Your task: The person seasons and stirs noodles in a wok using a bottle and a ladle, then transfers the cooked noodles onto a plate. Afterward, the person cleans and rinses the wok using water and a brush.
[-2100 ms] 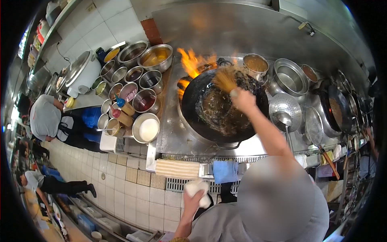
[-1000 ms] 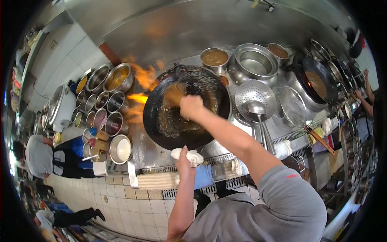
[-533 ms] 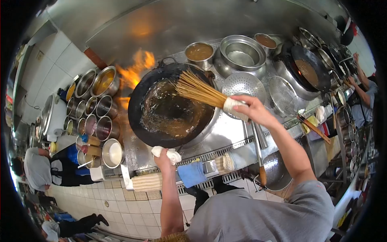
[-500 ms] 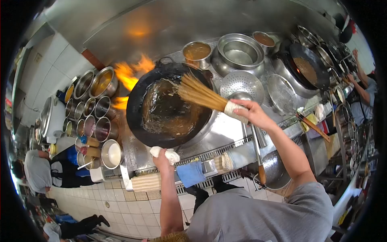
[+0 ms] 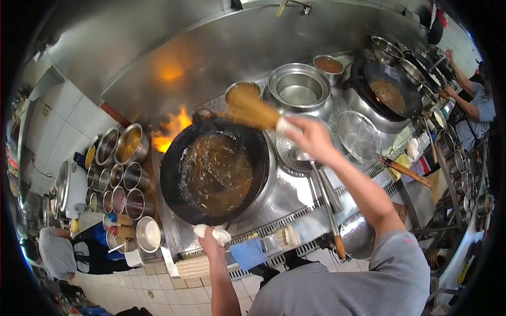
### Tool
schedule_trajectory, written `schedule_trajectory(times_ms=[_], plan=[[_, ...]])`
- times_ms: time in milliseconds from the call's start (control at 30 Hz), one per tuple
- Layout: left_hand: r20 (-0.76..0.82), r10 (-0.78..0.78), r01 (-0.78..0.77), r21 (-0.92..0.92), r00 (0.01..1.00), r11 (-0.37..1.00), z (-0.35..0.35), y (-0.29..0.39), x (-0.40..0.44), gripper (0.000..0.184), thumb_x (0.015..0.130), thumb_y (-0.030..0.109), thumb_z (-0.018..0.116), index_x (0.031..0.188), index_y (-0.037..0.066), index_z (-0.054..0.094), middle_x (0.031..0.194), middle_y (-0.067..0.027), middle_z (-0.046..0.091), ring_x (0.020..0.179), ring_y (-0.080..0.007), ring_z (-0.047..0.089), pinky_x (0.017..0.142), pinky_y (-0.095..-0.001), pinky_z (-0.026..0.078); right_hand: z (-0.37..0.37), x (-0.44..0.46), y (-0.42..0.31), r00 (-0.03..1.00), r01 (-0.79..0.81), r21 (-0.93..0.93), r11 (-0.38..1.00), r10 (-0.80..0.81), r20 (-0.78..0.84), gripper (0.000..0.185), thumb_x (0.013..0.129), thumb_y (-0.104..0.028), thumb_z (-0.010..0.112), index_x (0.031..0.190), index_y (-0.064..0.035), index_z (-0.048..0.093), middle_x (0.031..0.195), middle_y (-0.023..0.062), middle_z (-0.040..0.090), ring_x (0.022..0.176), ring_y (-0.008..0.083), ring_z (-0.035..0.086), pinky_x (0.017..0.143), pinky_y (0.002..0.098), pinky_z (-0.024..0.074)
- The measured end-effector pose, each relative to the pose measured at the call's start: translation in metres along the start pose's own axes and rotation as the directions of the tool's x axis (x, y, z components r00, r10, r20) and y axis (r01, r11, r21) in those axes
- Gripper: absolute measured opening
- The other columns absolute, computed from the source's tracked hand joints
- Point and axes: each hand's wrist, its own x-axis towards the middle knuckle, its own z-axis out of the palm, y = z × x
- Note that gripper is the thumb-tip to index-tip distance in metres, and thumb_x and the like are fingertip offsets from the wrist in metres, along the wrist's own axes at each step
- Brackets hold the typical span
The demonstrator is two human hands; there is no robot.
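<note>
My right hand point(image 5: 307, 136) is closed round the white-wrapped handle of a bamboo brush point(image 5: 254, 109), its bristles blurred above the back right rim of a black wok point(image 5: 258, 150). Murky brown water point(image 5: 216, 171) with small bits floating in it lies in the wok. At the wok's near edge, my left hand point(image 5: 211, 241) grips a folded white cloth point(image 5: 217, 233) against the rim. Orange flames point(image 5: 173, 129) rise behind the wok's left side.
Steel bowls point(image 5: 129, 145) and squeeze bottles point(image 5: 122, 226) stand at the left. Right of the wok are a perforated skimmer point(image 5: 287, 152), a steel pot point(image 5: 299, 89), a mesh strainer point(image 5: 359, 134) and a second wok point(image 5: 392, 89). Co-workers point(image 5: 477, 108) point(image 5: 57, 253) stand at both sides.
The brush swung away from inside the wok, up over its back right rim. My left hand moved from below the counter edge to the wok's rim with the cloth. The whole view has shifted.
</note>
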Motion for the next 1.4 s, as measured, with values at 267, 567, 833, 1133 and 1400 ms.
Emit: schedule_trajectory(times_ms=[267, 567, 833, 1133, 1400], plan=[[-0.045, 0.0, -0.001, -0.014, 0.999, 1.0, 0.005, 0.005, -0.009, 0.039, 0.074, -0.002, 0.059, 0.112, 0.0, 0.049, 0.096, -0.0096, 0.056, 0.082, -0.0219, 0.06, 0.07, -0.0336, 0.051, -0.047, 0.295, -0.031, 0.915, -0.038, -0.722, 0.691, -0.267, -0.304, 0.025, 0.086, -0.027, 0.056, 0.104, -0.0151, 0.068, 0.092, 0.0161, 0.069, 0.084, 0.0351, 0.068, 0.074, 0.0469, 0.0533], [-0.058, -0.002, 0.001, -0.016, 0.998, 1.0, 0.011, 0.006, -0.014, 0.037, 0.075, -0.002, 0.058, 0.111, -0.001, 0.049, 0.094, -0.009, 0.057, 0.082, -0.0204, 0.06, 0.069, -0.0325, 0.051, -0.153, 0.297, 0.014, 0.936, -0.253, -0.847, 0.467, -0.104, -0.337, 0.026, 0.086, -0.022, 0.053, 0.102, -0.0095, 0.069, 0.099, 0.0169, 0.069, 0.092, 0.0343, 0.067, 0.078, 0.0446, 0.0534], [-0.062, -0.027, 0.026, -0.02, 0.998, 0.999, 0.014, 0.004, -0.012, 0.038, 0.075, 0.0, 0.06, 0.111, -0.002, 0.05, 0.094, -0.0097, 0.059, 0.083, -0.0224, 0.061, 0.071, -0.033, 0.052, -0.129, 0.126, 0.017, 0.891, -0.126, -0.517, 0.847, -0.133, -0.434, 0.042, 0.087, -0.039, 0.058, 0.123, -0.0177, 0.062, 0.105, 0.0172, 0.067, 0.093, 0.0322, 0.066, 0.081, 0.0403, 0.0509], [-0.045, -0.046, 0.046, 0.007, 0.998, 0.999, 0.008, 0.005, -0.01, 0.029, 0.077, 0.004, 0.063, 0.103, 0.003, 0.053, 0.088, -0.0054, 0.057, 0.078, -0.0188, 0.06, 0.068, -0.0321, 0.05, -0.002, -0.033, -0.023, 0.973, -0.133, -0.019, 0.991, 0.134, 0.188, 0.039, 0.084, -0.032, 0.068, 0.119, -0.0148, 0.066, 0.094, 0.017, 0.07, 0.067, 0.0203, 0.067, 0.068, 0.0318, 0.0508], [-0.001, -0.061, 0.061, -0.049, 0.998, 0.997, 0.011, 0.007, -0.013, 0.03, 0.08, 0.004, 0.062, 0.108, 0.002, 0.052, 0.09, -0.0068, 0.059, 0.079, -0.02, 0.062, 0.069, -0.0328, 0.052, 0.041, -0.125, -0.013, 0.974, -0.165, 0.203, 0.965, 0.192, -0.122, 0.041, 0.087, -0.024, 0.066, 0.123, -0.0061, 0.061, 0.103, 0.019, 0.068, 0.084, 0.0223, 0.068, 0.074, 0.0316, 0.0505]])
